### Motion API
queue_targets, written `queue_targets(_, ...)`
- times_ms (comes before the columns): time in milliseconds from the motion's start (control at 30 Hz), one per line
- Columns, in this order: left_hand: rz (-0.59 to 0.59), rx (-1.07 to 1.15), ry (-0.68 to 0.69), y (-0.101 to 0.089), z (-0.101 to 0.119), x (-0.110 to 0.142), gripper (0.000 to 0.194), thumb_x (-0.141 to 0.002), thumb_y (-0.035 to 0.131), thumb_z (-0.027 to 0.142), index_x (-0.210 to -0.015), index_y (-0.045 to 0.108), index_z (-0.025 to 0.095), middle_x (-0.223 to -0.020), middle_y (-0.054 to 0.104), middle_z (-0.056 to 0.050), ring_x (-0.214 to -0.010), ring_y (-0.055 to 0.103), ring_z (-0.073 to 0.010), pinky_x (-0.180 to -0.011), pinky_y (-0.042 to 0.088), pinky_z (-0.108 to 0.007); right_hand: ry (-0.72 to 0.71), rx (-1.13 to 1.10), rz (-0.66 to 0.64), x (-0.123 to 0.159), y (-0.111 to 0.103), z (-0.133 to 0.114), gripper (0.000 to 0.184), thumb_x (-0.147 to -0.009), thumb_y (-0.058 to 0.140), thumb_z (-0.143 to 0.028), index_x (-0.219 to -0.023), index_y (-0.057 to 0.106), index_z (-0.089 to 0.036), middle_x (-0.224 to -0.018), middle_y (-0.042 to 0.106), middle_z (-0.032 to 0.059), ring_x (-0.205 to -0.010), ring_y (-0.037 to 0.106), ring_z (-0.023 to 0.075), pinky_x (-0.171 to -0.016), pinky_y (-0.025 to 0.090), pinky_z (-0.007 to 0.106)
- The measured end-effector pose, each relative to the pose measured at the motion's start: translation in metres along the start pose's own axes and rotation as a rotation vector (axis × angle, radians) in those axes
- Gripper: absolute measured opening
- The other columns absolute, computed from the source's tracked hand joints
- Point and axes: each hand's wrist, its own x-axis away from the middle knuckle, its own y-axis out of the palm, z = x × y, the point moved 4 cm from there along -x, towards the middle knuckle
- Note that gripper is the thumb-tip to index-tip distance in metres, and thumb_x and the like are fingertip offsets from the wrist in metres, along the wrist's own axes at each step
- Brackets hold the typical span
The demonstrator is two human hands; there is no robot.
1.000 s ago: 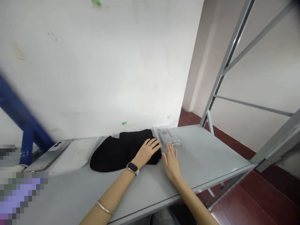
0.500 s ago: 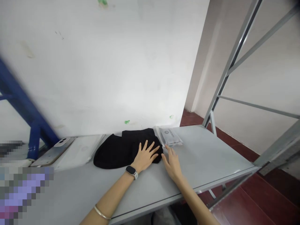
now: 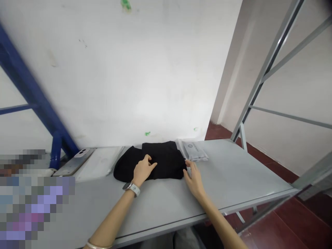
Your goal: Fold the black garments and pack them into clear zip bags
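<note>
A folded black garment (image 3: 166, 160) lies flat on the grey table, with a rounded left end and a squarer right part. My left hand (image 3: 142, 171) rests on its left half, fingers curled, with a gap between thumb and index finger. At the garment's right edge is my right hand (image 3: 194, 180); thumb and fingertips touch the border, apart from each other, and the hand is open. Just behind it lies a clear plastic bag (image 3: 195, 152) with grey contents and dark print.
A phone (image 3: 75, 162) and flat white plastic packages (image 3: 100, 160) lie left of the garment. The grey table (image 3: 233, 173) meets a white board (image 3: 155, 69) at the back. A blue metal frame (image 3: 36, 93) stands left, a grey frame (image 3: 261, 83) right.
My left hand has moved from the garment's right part to its left half, and its spread fingers have curled. The right hand stays at the right edge. The view has shifted slightly left.
</note>
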Motion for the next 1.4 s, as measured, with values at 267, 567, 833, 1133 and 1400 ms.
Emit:
queue_targets(267, 0.057, 0.068, 0.014, -0.011, 0.005, -0.008, 0.025, -0.076, 0.058, 0.025, -0.097, 0.045, 0.025, -0.072, 0.066, 0.004, -0.074, 0.064, -0.0195, -0.062, 0.038, -0.027, -0.173, 0.29, 0.029, -0.015, -0.001, -0.029, 0.041, -0.094, 0.034, -0.024, -0.134, 0.046, -0.02, -0.132, 0.054, 0.0118, -0.128, 0.044, 0.0266, -0.103, 0.038, 0.048)
queue_targets(567, 0.115, 0.042, -0.034, -0.043, -0.012, -0.007, 0.03, -0.071, 0.06, 0.021, -0.099, 0.048, 0.022, -0.066, 0.061, 0.006, -0.065, 0.062, -0.0161, -0.06, 0.038, -0.025, -0.329, 0.486, -0.401, -0.026, 0.108, -0.061, 0.054, -0.1, 0.03, -0.041, -0.144, 0.037, -0.011, -0.15, 0.035, 0.0121, -0.141, 0.026, 0.0279, -0.115, 0.023, 0.048)
queue_targets(833, 0.191, 0.009, 0.048, -0.03, 0.028, -0.005, 0.032, -0.074, 0.059, 0.021, -0.104, 0.048, 0.023, -0.07, 0.061, 0.004, -0.073, 0.063, -0.0177, -0.064, 0.038, -0.026, -0.134, 0.255, -0.23, -0.034, 0.084, -0.041, 0.05, -0.1, 0.023, -0.034, -0.138, 0.047, -0.01, -0.145, 0.043, 0.0115, -0.139, 0.032, 0.0241, -0.117, 0.015, 0.047)
queue_targets(1133, 0.169, -0.091, 0.238, 0.028, 0.088, -0.008, 0.031, -0.077, 0.057, 0.013, -0.106, 0.051, 0.021, -0.09, 0.067, -0.004, -0.084, 0.065, -0.0209, -0.072, 0.042, -0.03, 0.213, -0.068, 0.148, -0.048, 0.041, -0.003, 0.053, -0.097, 0.022, -0.045, -0.128, 0.054, -0.015, -0.132, 0.056, 0.0128, -0.125, 0.048, 0.0256, -0.107, 0.033, 0.045)
queue_targets(1400, 0.171, 0.024, 0.413, 0.04, 0.081, -0.005, 0.016, -0.091, 0.043, 0.017, -0.098, 0.057, 0.02, -0.094, 0.067, -0.003, -0.09, 0.064, -0.0166, -0.081, 0.047, -0.029, 0.19, -0.101, 0.162, -0.046, 0.039, -0.011, 0.052, -0.097, 0.025, -0.044, -0.127, 0.053, -0.014, -0.132, 0.055, 0.0134, -0.126, 0.046, 0.0245, -0.108, 0.03, 0.043)
